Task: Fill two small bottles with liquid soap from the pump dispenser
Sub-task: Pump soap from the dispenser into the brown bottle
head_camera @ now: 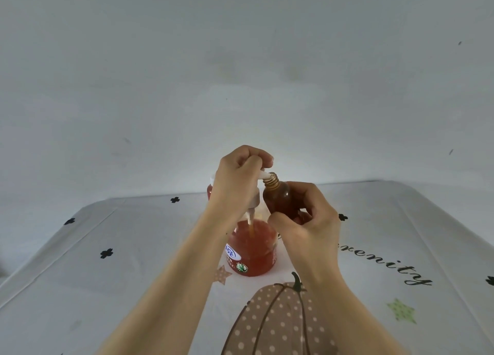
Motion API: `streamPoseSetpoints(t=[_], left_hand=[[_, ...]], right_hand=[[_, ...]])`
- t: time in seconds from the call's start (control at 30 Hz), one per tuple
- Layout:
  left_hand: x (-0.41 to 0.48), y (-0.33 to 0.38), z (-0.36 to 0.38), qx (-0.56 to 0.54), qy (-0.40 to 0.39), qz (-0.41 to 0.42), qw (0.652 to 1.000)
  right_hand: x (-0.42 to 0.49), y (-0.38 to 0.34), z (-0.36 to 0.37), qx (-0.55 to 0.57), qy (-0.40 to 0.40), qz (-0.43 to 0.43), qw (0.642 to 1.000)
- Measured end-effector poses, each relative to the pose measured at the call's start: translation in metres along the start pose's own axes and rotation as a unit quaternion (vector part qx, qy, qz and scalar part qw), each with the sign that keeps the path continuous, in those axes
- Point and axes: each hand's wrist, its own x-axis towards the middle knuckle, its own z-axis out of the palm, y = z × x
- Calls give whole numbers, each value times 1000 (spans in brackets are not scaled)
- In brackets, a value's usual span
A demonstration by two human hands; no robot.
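A round pump dispenser (252,250) full of orange-red soap stands on the table in the middle of the head view. My left hand (236,178) is curled over its white pump head, whose nozzle pokes out to the right. My right hand (307,218) grips a small amber bottle (278,197), tilted, with its threaded open neck right at the nozzle tip. The bottle looks dark with liquid. Behind my left hand a second small reddish bottle (209,191) shows only as a sliver with a white top.
The table carries a white cloth (133,261) printed with black clovers, a dotted pumpkin (275,322), stars and script lettering. A plain pale wall rises right behind the table's far edge.
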Motion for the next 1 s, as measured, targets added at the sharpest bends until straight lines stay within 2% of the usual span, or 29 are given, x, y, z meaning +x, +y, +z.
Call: streamPoseSetpoints(t=[0.23,0.43,1.0], left_hand=[[0,-2,0,-13,-1,2,1000],[-3,-7,4,-4,30,28,999],[-4,-11,4,40,-5,40,998]], right_hand=[[0,-2,0,2,-1,-5,1000],[0,-1,0,-3,-3,-8,1000],[-1,0,0,5,0,29,1000]])
